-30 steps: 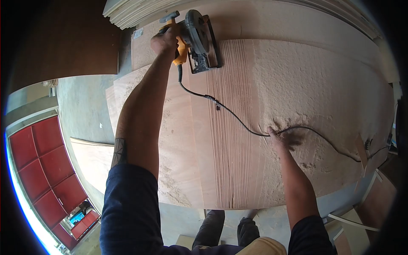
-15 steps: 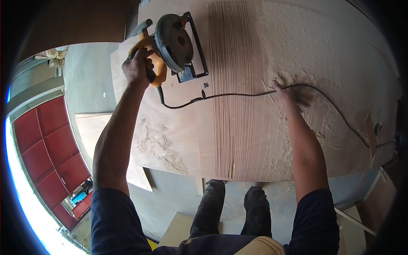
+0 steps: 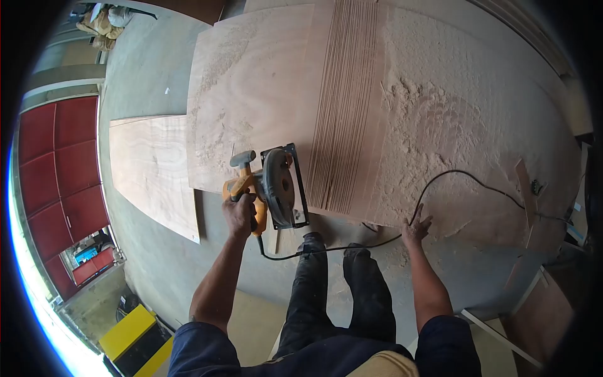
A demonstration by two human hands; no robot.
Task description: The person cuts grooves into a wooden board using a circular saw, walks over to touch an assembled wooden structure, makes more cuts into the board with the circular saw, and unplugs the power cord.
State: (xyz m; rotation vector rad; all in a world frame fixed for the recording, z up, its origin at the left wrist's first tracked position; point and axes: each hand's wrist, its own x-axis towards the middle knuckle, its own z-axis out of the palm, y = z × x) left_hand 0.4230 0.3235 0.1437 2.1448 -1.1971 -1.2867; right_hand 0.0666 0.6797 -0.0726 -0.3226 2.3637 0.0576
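Note:
My left hand is wrapped round the rear handle of an orange and grey circular saw, held at the near edge of a large wooden sheet. A band of many parallel grooves runs down the sheet. The saw's black cord loops from the handle past my legs to my right hand. At the sheet's near right edge, that hand has the cord between thumb and fingers, with some fingers spread. Sawdust lies thick right of the grooves.
Another pale board lies at the left on the grey floor. A thin wood strip lies at the right by the cord. Yellow and black boxes stand at the lower left. Red panels are at the far left, board pieces at the lower right.
The saw in my left hand has come from the far part of the sheet to its near edge. My right hand has drawn back to the near edge with the cord. The view has shifted.

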